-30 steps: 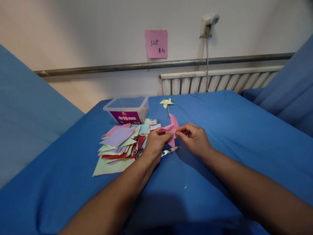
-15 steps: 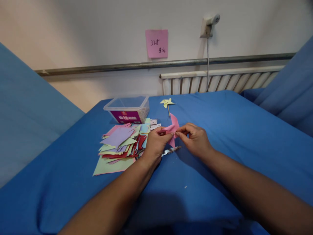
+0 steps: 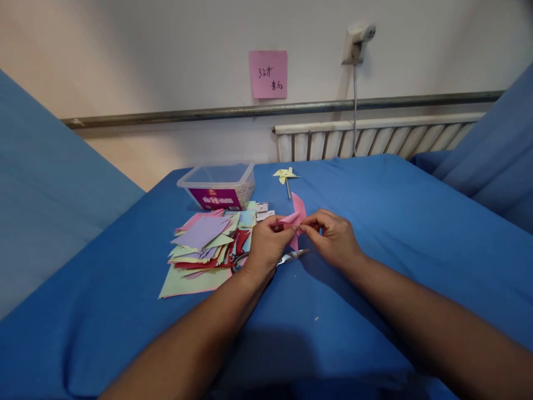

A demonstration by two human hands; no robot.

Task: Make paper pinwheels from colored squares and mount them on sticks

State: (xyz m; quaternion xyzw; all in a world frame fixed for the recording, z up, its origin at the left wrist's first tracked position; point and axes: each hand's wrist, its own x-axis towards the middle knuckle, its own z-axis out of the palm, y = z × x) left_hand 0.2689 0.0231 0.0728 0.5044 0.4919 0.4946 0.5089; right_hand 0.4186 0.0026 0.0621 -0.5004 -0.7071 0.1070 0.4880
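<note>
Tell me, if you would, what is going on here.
A person is handling a pink paper pinwheel: the left hand holds its blades while the right hand pinches near its centre. Scissors lie partly hidden behind the left hand, beside a stack of coloured paper. A yellow pinwheel on a stick is farther back.

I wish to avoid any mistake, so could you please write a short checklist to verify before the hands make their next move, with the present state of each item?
1. Left hand gripping the pink paper pinwheel: ok.
2. Right hand closed at the pinwheel's middle: ok.
3. What exactly the right hand pinches there: cannot tell, too small.
4. Scissors clear of the left hand: cannot tell, the hand hides their middle.
5. Yellow pinwheel away from both hands: ok, it is beyond them.
6. Paper stack squared up: not ok, edges stick out unevenly.
</note>
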